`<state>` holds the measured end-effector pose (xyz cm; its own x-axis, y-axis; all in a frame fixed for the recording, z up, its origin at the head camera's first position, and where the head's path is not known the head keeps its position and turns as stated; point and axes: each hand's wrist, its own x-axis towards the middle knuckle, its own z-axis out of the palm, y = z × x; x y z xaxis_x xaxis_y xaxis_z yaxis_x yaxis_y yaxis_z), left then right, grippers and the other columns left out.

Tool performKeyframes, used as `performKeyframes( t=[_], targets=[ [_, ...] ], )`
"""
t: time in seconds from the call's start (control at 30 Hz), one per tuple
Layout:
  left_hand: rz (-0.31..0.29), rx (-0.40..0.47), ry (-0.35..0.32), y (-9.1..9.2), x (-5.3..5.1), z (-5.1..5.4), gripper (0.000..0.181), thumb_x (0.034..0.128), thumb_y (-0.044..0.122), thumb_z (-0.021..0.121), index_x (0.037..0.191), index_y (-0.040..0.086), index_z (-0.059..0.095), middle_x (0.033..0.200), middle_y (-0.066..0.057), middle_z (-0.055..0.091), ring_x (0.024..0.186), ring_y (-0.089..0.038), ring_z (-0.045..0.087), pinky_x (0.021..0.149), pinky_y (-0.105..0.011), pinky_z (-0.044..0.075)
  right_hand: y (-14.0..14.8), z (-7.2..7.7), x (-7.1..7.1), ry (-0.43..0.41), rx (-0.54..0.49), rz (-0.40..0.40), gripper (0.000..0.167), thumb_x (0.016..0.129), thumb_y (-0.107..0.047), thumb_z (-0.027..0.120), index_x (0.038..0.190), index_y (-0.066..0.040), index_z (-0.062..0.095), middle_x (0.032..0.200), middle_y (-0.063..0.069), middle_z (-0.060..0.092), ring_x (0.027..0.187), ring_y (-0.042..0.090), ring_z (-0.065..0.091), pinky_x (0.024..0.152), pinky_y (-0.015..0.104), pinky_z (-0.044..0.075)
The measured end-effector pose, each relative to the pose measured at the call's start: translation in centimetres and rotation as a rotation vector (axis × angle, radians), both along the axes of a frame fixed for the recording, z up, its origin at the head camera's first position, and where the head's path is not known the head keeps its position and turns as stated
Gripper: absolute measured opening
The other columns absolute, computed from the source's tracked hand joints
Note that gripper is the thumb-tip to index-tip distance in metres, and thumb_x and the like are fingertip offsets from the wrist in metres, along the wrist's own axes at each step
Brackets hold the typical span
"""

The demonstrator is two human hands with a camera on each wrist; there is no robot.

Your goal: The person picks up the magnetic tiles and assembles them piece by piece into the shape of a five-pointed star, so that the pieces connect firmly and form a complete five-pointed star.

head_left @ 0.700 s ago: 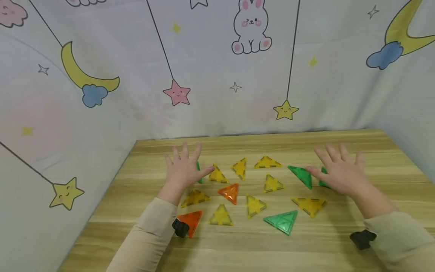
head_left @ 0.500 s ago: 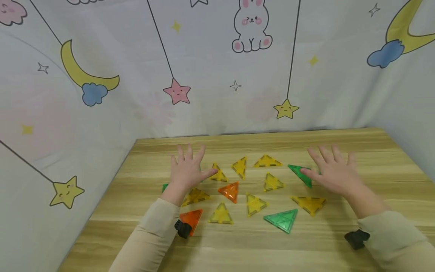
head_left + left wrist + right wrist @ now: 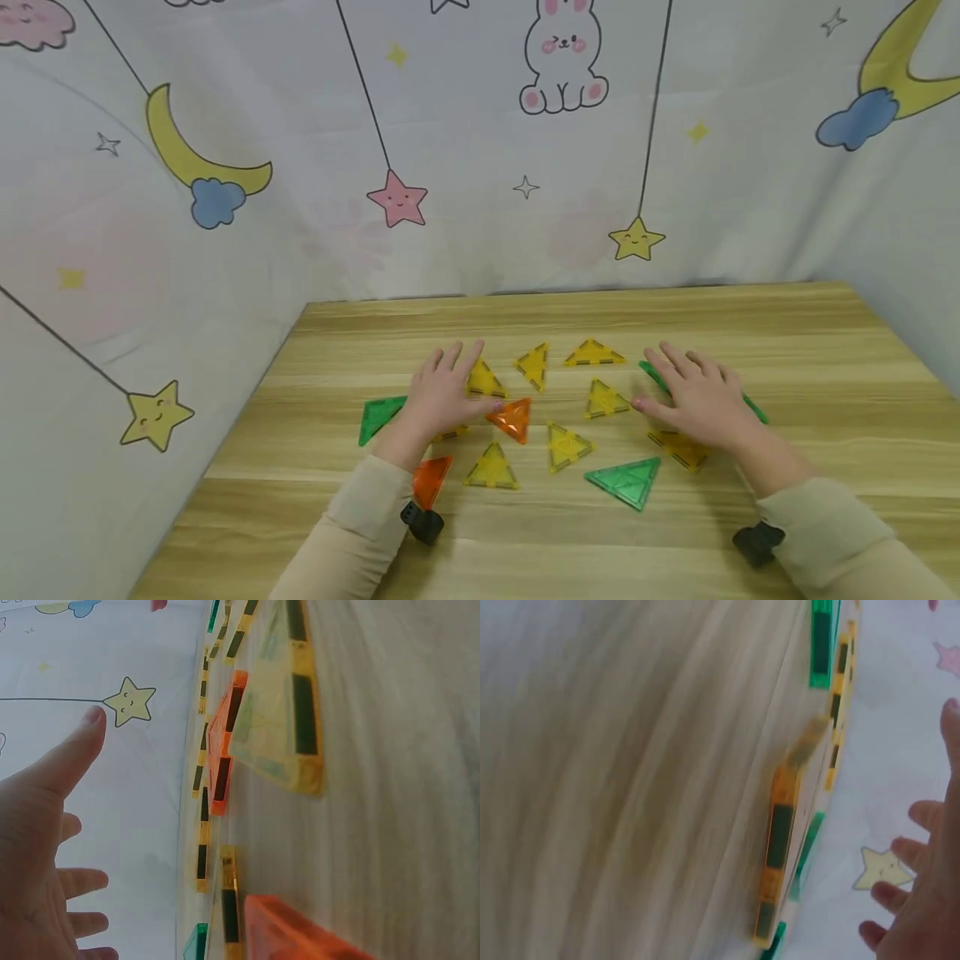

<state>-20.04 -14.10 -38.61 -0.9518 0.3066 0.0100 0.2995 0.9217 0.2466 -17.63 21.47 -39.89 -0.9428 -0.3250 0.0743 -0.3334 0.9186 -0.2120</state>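
Here lie translucent yellow, orange and green triangles (image 3: pixel 492 471), left hand (image 3: pixel 440 402) and right hand (image 3: pixel 703 405) outstretched.

This looks like a child's play corner closed in by fabric; whether it stands in a home, a nursery or a studio cannot be told. Beyond both the left hand (image 3: pixel 442 402) and the right hand (image 3: pixel 699 404) hangs creased white nursery-print cloth (image 3: pixel 468 262), and it runs along either side too. Its prints include a winking rabbit (image 3: pixel 564 58) beyond the gap between the hands, a pink smiling star (image 3: pixel 399 200) beyond the left one and a yellow crescent moon (image 3: pixel 183 146) farther left. Below the hands is a wood-grain tabletop (image 3: pixel 555 546), with translucent triangular magnetic tiles (image 3: pixel 567 447) scattered between and around them.
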Motion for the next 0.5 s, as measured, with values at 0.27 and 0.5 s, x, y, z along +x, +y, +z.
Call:
performKeyframes(
  t=[0.27,0.5],
  targets=[
    [-0.114,0.112,-0.039,1.3,0.7,-1.1,0.090,0.0761,0.056,0.069,0.149,0.022,0.028,0.147,-0.006,0.033,0.128,-0.040,0.030,0.098,-0.061,0.025,-2.0,-1.1,0.3,-0.030,-0.163,0.059,0.084,0.084,-0.059,0.058,0.145,-0.006,0.033,0.146,0.016,0.027,0.116,0.050,0.030,0.084,0.065,0.026],
    [-0.141,0.119,-0.055,1.9,1.2,-2.1,0.085,0.0756,0.053,0.071,0.145,0.021,0.036,0.143,-0.006,0.040,0.121,-0.040,0.035,0.092,-0.058,0.031,-3.2,-1.4,0.7,-0.054,-0.173,0.120,0.078,0.081,-0.054,0.066,0.140,-0.009,0.043,0.140,0.016,0.041,0.113,0.045,0.037,0.084,0.063,0.029]
  ],
)
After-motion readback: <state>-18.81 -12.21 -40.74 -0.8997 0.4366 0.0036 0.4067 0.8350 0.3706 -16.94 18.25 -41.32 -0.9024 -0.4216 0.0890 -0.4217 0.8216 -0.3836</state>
